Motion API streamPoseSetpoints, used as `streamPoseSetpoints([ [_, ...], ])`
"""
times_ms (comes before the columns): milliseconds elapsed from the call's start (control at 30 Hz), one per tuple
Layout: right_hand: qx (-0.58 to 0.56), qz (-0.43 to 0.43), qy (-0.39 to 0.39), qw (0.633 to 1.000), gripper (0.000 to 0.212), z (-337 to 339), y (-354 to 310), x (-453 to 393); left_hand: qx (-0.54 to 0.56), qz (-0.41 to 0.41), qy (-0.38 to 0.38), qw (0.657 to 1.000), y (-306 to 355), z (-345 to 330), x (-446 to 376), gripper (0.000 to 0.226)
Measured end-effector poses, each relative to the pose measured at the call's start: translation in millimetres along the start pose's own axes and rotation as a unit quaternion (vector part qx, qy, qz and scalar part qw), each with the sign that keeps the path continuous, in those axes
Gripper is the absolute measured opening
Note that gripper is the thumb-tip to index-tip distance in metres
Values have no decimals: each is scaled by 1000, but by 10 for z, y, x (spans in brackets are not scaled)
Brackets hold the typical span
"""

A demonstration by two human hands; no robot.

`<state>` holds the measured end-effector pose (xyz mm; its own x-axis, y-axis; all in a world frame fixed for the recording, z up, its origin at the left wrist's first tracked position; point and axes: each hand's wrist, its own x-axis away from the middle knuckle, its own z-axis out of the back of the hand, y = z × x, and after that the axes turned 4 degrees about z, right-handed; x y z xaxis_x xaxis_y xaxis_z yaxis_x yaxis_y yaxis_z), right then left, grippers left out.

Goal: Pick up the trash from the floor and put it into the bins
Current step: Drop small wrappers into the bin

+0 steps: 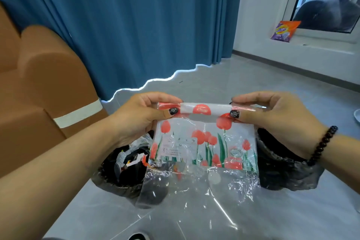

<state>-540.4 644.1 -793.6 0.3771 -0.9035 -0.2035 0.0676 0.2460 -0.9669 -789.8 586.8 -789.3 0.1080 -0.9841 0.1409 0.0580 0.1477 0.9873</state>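
Plastic wrapper (202, 154) (tulip-printed) over grey floor (243, 82)

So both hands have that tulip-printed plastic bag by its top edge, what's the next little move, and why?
Probably lower it into the black-lined bin on the left. The left hand and right hand pinch the rolled top of the tulip-printed plastic bag, which hangs above two bins. That bin already holds scraps; the right bin looks just as near, so either might serve.
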Motion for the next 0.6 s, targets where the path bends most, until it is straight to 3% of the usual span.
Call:
streamPoseSetpoints([
  [167, 64, 11, -25, 998, 14, -1, -42, 39, 33, 5, -7, 999, 0, -21, 4, 30],
  [233, 51, 22, -18, 998, 8, 10, -40, 34, 41, 10, -20, 999, -3, -27, 5, 14],
  [333, 1, 21, -10, 1000, 6, 14, -29, 17, 16, -2, 11, 1000, -4, -34, 1, 19],
  [500, -42, -40, 2, 998, 38, 30, 36, -14, 3, -41, 60, 997, 17, -63, -5, 24],
  [600, -4, -46, 1, 999, 26, 27, 48, -23, -1, -44, 47, 998, 15, -42, 6, 39],
])
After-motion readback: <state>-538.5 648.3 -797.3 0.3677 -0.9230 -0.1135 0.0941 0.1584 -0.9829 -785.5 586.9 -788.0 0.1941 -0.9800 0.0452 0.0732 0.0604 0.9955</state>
